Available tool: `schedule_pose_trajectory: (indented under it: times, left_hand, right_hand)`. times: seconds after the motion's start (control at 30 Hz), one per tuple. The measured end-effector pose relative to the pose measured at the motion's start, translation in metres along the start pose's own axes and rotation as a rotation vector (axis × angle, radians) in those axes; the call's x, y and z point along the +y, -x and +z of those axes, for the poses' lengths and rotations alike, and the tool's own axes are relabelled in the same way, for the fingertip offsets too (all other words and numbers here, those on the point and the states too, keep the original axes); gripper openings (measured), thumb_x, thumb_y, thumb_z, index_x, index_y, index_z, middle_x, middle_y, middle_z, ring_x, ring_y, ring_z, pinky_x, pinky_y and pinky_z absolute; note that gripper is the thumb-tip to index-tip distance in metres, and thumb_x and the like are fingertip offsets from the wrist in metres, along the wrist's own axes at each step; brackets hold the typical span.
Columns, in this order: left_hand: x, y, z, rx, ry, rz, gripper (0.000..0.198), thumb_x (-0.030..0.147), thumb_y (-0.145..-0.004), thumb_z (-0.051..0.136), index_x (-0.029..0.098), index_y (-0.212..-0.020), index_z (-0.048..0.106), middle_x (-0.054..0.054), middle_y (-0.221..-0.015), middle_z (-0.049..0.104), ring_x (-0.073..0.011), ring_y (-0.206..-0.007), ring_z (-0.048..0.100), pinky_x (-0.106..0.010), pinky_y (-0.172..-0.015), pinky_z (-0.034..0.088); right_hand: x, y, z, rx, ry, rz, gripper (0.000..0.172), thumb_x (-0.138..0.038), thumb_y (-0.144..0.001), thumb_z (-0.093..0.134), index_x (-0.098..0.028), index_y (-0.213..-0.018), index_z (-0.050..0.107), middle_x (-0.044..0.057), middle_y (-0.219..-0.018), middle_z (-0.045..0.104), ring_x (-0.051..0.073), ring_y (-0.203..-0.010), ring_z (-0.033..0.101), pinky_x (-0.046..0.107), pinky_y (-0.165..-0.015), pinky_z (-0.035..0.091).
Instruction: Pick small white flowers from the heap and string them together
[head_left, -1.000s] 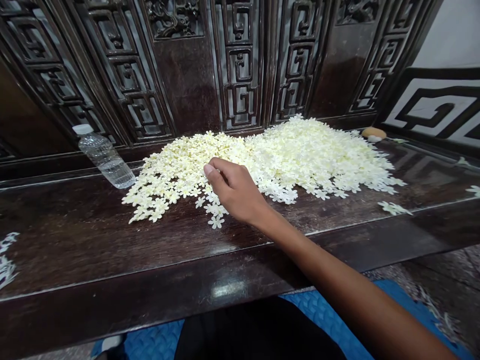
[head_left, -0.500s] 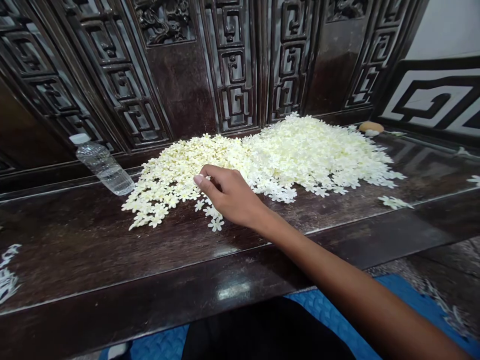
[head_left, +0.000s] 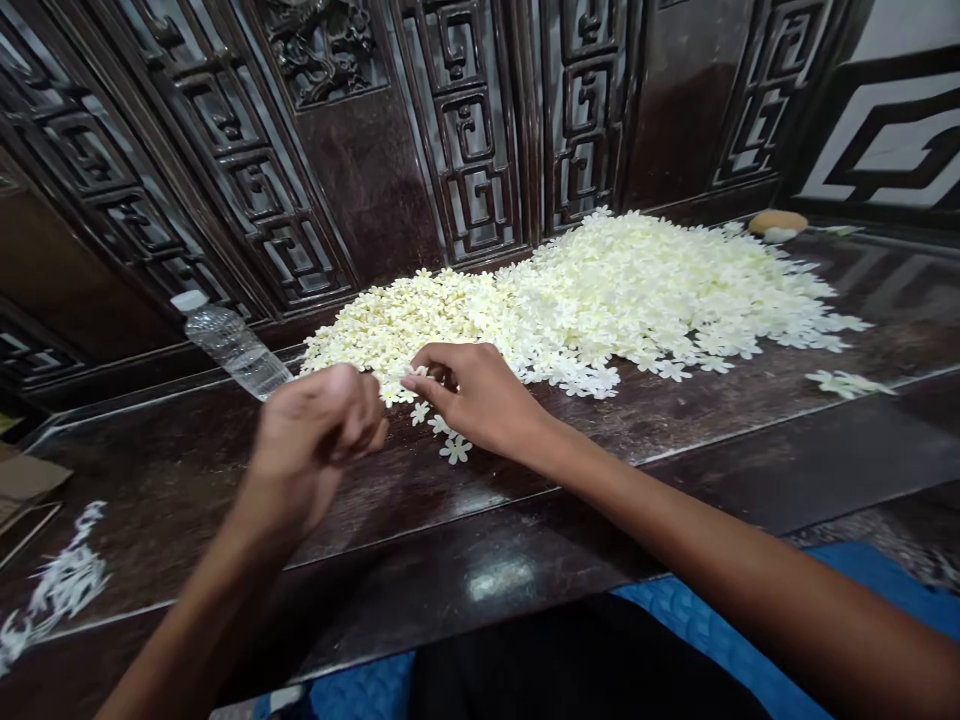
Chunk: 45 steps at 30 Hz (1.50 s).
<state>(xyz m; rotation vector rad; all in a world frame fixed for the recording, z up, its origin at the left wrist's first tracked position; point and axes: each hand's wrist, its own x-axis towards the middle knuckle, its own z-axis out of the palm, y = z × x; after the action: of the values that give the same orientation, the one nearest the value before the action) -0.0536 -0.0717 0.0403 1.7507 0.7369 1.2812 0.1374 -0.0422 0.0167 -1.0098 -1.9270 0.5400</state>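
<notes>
A long heap of small white and cream five-petalled flowers (head_left: 637,290) lies along the dark wooden bench (head_left: 187,480). At the front of its left part, my right hand (head_left: 480,395) pinches thumb and forefinger together, with what looks like a white flower between the tips. A few loose flowers (head_left: 455,448) rest on the wood just below that hand. To its left, my left hand (head_left: 322,420) is raised over the bench with the fingers curled in, smeared by motion. Whatever it may hold is hidden. It covers the left end of the heap.
A clear plastic bottle (head_left: 236,345) with a white cap leans behind my left hand. White thin strips (head_left: 67,580) lie at the left front, near a cardboard piece (head_left: 26,480). A tan rounded object (head_left: 778,222) sits at the far right. Carved dark panels (head_left: 390,180) rise behind.
My left hand has come into view from the lower left, up beside my right hand. The right hand keeps its pinch near the heap. The view has shifted slightly left.
</notes>
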Motion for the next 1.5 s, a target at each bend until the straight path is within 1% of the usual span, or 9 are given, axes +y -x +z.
schedule_pose_trajectory:
  times: [0.07, 0.17, 0.3, 0.5, 0.77, 0.97, 1.07, 1.33, 1.5]
  left_hand:
    - [-0.023, -0.009, 0.005, 0.049, 0.002, -0.067, 0.050, 0.050, -0.098, 0.065, 0.017, -0.063, 0.054, 0.002, -0.056, 0.042, -0.0084, -0.049, 0.039, -0.024, -0.047, 0.036]
    - [-0.058, -0.017, 0.015, 0.124, 0.024, -0.119, 0.050, 0.057, -0.097, 0.063, 0.016, -0.068, 0.061, 0.002, -0.056, 0.044, -0.0083, -0.049, 0.040, -0.023, -0.045, 0.030]
    - [-0.077, -0.013, 0.020, 0.169, 0.070, -0.107, 0.038, 0.053, -0.096, 0.067, 0.016, -0.083, 0.069, 0.002, -0.061, 0.050, -0.0065, -0.047, 0.040, -0.021, -0.046, 0.034]
    - [-0.073, -0.002, 0.005, 0.226, 0.173, -0.203, 0.033, 0.047, -0.092, 0.074, 0.016, -0.083, 0.068, 0.000, -0.071, 0.059, -0.0049, -0.047, 0.041, -0.021, -0.046, 0.040]
    - [-0.082, -0.003, -0.003, 0.247, 0.280, -0.285, 0.028, 0.040, -0.086, 0.082, 0.016, -0.085, 0.066, 0.005, -0.063, 0.049, -0.0054, -0.046, 0.040, -0.021, -0.045, 0.041]
    - [-0.078, -0.002, -0.003, 0.151, 0.297, -0.367, 0.030, 0.040, -0.084, 0.084, 0.013, -0.091, 0.073, -0.002, -0.075, 0.062, -0.0106, -0.064, 0.058, -0.023, -0.060, 0.053]
    - [-0.076, -0.001, -0.001, 0.179, 0.330, -0.391, 0.030, 0.035, -0.080, 0.088, 0.014, -0.095, 0.074, -0.003, -0.078, 0.065, -0.0113, -0.071, 0.061, -0.023, -0.067, 0.054]
    - [-0.069, -0.001, 0.002, 0.173, 0.430, -0.527, 0.028, 0.033, -0.084, 0.085, 0.010, -0.097, 0.078, -0.007, -0.087, 0.069, -0.0127, -0.082, 0.065, -0.024, -0.080, 0.060]
    - [-0.069, 0.001, 0.002, 0.178, 0.461, -0.485, 0.024, 0.031, -0.084, 0.085, 0.011, -0.094, 0.077, -0.004, -0.084, 0.066, -0.0110, -0.078, 0.062, -0.023, -0.078, 0.060]
  right_hand:
    - [0.001, 0.000, 0.001, 0.055, 0.050, 0.027, 0.023, -0.033, -0.102, 0.059, -0.015, -0.099, 0.074, 0.006, -0.085, 0.072, 0.016, -0.074, 0.058, 0.029, -0.069, 0.035]
    - [0.002, 0.000, 0.002, 0.083, 0.127, 0.065, 0.021, -0.024, -0.101, 0.056, -0.015, -0.098, 0.075, 0.007, -0.087, 0.074, 0.016, -0.073, 0.059, 0.029, -0.069, 0.037]
    - [0.004, 0.004, 0.007, 0.067, 0.201, 0.033, 0.026, -0.018, -0.101, 0.050, -0.017, -0.105, 0.076, 0.008, -0.096, 0.077, 0.018, -0.081, 0.065, 0.029, -0.072, 0.042]
    - [0.005, 0.003, 0.019, -0.052, 0.243, -0.085, 0.045, -0.007, -0.098, 0.044, -0.016, -0.136, 0.067, 0.010, -0.114, 0.075, 0.020, -0.097, 0.067, 0.031, -0.082, 0.047]
    - [0.024, -0.013, 0.022, -0.090, 0.208, -0.152, 0.021, -0.023, -0.102, 0.058, -0.015, -0.094, 0.076, 0.009, -0.099, 0.069, 0.019, -0.090, 0.062, 0.032, -0.078, 0.044]
    - [0.029, -0.004, 0.029, 0.041, 0.066, -0.007, 0.014, -0.022, -0.100, 0.063, -0.016, -0.093, 0.074, 0.005, -0.092, 0.071, 0.018, -0.087, 0.063, 0.032, -0.079, 0.045]
    - [0.026, -0.001, 0.033, 0.095, 0.022, -0.001, 0.012, -0.021, -0.100, 0.062, -0.016, -0.092, 0.070, 0.004, -0.092, 0.070, 0.017, -0.085, 0.062, 0.031, -0.078, 0.045]
    - [0.025, 0.000, 0.031, 0.118, -0.013, 0.025, 0.015, -0.024, -0.099, 0.061, -0.017, -0.087, 0.066, 0.003, -0.087, 0.070, 0.016, -0.080, 0.060, 0.029, -0.073, 0.041]
    - [0.021, 0.001, 0.029, 0.094, 0.078, 0.017, 0.013, -0.025, -0.100, 0.057, -0.018, -0.091, 0.063, 0.004, -0.092, 0.070, 0.017, -0.083, 0.059, 0.030, -0.073, 0.039]
